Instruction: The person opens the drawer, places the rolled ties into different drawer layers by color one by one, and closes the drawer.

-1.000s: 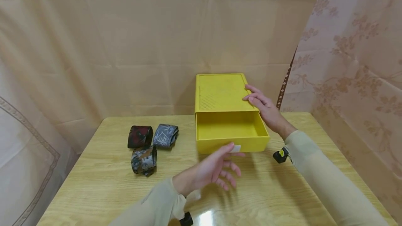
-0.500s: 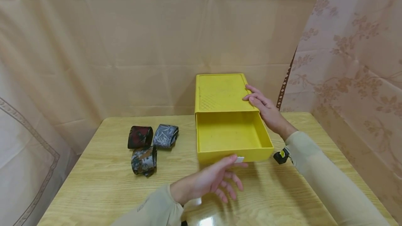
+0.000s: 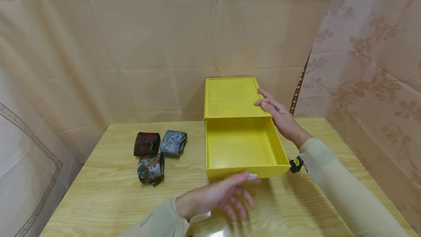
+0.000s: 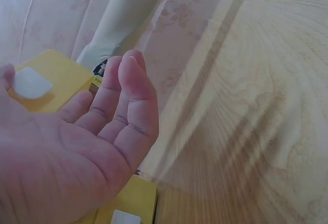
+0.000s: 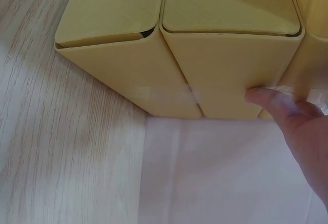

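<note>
A yellow drawer [image 3: 248, 172] is pulled well out of a yellow drawer cabinet [image 3: 231, 96], and its inside is bare. My left hand [image 3: 220, 195] pinches the white knob [image 3: 252, 176] on the drawer's front between thumb and index finger, its other fingers spread below. In the left wrist view the knob [image 4: 32, 83] shows beside the thumb tip. My right hand [image 3: 283, 116] rests against the cabinet's upper right edge, fingertips on the top. The right wrist view shows a finger on the cabinet's side [image 5: 220, 65].
Three rolled neckties lie on the wooden table [image 3: 112, 200] at the left: a dark red one [image 3: 144, 144], a grey one [image 3: 171, 142] and a brown-and-grey patterned one [image 3: 149, 168]. A beige curtain [image 3: 148, 46] hangs behind. Another drawer with a white knob [image 4: 125, 217] sits below the pulled-out one.
My left hand has moved toward me, drawing the drawer farther out of the cabinet. The right hand stays at the cabinet's edge, and the neckties have not moved.
</note>
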`<control>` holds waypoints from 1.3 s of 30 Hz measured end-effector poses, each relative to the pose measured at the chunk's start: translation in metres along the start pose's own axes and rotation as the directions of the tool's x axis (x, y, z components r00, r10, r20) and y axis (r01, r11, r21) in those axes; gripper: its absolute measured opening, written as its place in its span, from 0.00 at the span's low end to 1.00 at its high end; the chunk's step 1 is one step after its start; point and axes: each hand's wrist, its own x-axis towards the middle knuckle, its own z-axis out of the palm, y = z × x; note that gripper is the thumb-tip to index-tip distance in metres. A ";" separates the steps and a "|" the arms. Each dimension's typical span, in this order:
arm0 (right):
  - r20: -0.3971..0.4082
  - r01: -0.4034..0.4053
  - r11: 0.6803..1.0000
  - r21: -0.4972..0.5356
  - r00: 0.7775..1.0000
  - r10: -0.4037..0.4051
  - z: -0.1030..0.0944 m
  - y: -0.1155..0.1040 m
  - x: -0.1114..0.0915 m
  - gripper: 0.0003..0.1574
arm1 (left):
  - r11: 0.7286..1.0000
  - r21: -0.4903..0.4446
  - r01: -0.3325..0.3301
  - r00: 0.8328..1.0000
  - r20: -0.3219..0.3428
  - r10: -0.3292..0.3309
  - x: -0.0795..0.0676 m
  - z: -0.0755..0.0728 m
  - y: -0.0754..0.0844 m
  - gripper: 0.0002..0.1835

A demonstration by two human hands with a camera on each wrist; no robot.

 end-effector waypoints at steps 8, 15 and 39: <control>0.001 -0.005 1.000 0.019 1.000 0.005 0.000 0.000 0.000 0.26 | 1.000 -0.016 0.004 1.000 0.031 -0.003 0.000 -0.001 -0.002 0.36; 0.000 -0.004 1.000 0.024 1.000 0.004 0.001 0.002 0.000 0.25 | 1.000 -0.015 0.009 0.999 0.042 -0.008 -0.001 -0.002 -0.004 0.36; -0.033 0.049 0.999 0.006 0.998 -0.048 0.005 0.001 0.001 0.23 | 1.000 -0.002 -0.007 1.000 0.022 0.007 -0.001 -0.002 -0.005 0.35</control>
